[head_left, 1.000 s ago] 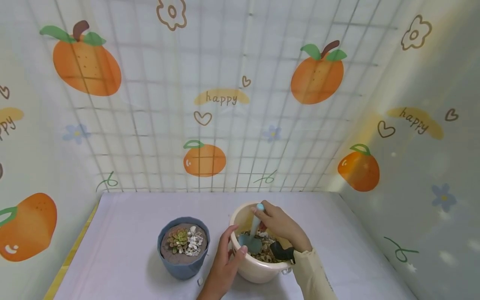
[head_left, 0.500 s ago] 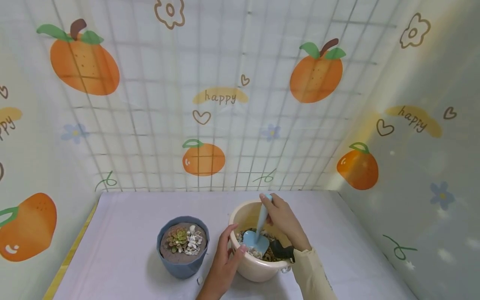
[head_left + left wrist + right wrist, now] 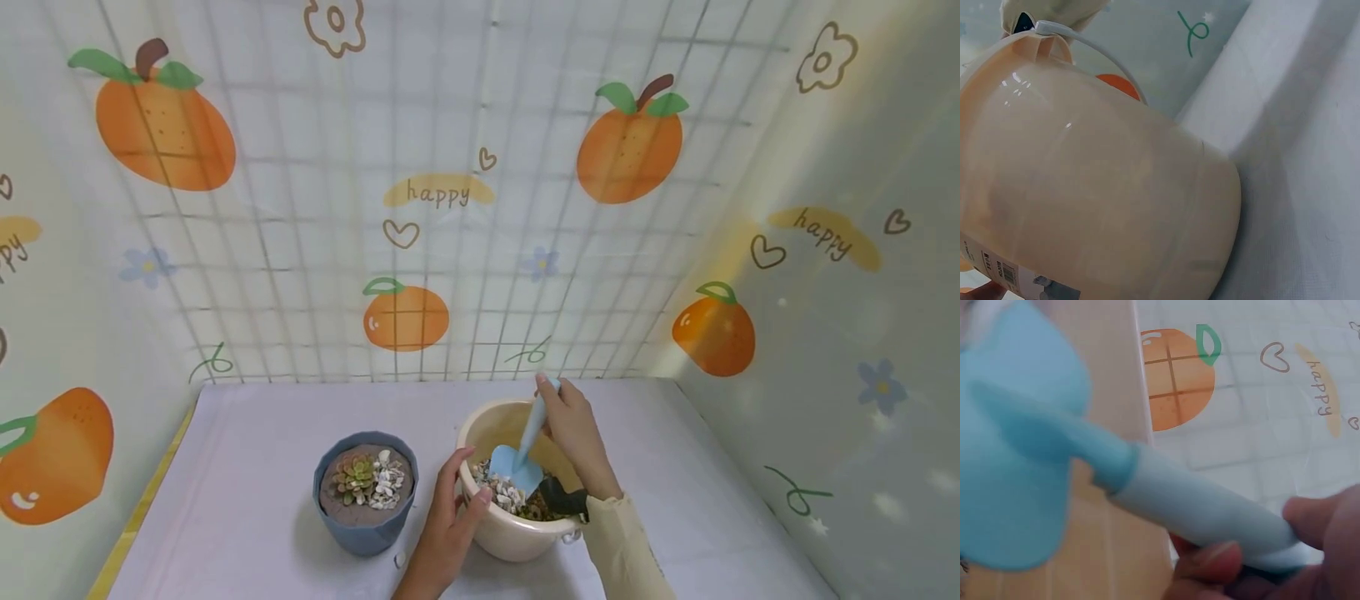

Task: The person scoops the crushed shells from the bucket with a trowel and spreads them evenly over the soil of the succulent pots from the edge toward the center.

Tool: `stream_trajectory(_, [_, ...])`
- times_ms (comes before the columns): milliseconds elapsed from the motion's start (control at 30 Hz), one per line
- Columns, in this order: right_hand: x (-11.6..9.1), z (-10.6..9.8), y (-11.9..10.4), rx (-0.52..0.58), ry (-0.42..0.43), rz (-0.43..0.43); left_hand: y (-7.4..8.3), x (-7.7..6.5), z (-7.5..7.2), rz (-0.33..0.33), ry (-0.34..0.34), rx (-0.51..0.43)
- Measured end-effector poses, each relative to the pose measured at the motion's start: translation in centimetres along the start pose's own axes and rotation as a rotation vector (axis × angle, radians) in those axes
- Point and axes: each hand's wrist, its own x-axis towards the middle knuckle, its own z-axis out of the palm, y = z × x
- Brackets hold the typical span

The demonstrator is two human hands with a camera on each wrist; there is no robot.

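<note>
In the head view, my right hand [image 3: 576, 429] grips the grey-blue handle of a small light-blue trowel [image 3: 517, 469] over a cream plastic bucket [image 3: 517, 543]. Its rounded blade slants down inside the bucket, close over a bed of white and brown pebbles [image 3: 501, 493]. The right wrist view shows fingers and thumb round the end of the trowel handle [image 3: 1197, 500]. My left hand [image 3: 447, 529] holds the bucket's near-left side, with thumb and forefinger at the rim. Only a fingertip of it shows in the left wrist view, beside the bucket's label [image 3: 1004, 270].
Left of the bucket stands a blue faceted pot [image 3: 365, 540] with a green succulent [image 3: 354, 477] and white stones [image 3: 388, 482] on its soil. One loose pebble [image 3: 400, 561] lies on the white-covered table [image 3: 247, 467]. Printed curtains [image 3: 450, 275] enclose the back and sides.
My right hand has raised the trowel up and to the right, its blade lifting off the pebbles and more white stones showing. My left hand keeps its place on the bucket.
</note>
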Motion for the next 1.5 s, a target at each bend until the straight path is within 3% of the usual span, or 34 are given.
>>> stream_trajectory(233, [0.4, -1.1, 0.1, 0.034, 0.018, -0.009, 0.5, -0.1, -0.4, -0.026, -0.031, -0.017])
stream_trajectory(700, [0.6, -3.3, 0.3, 0.094, 0.043, 0.025, 1.7, -0.7, -1.1, 0.019, 0.028, -0.011])
stream_trajectory(1100, [0.5, -4.4, -0.1, 0.106, 0.101, 0.06, 2.5, -0.9, -1.4, 0.195, 0.177, 0.014])
stream_trajectory(1367, [0.7, -3.3, -1.3, 0.198, 0.07, 0.036, 3.6, -0.9, -2.7, 0.166, 0.166, -0.002])
stream_trajectory(1500, [0.9, -2.6, -2.2, 0.231, 0.041, 0.025, 4.5, -0.9, -3.3, 0.228, 0.153, -0.005])
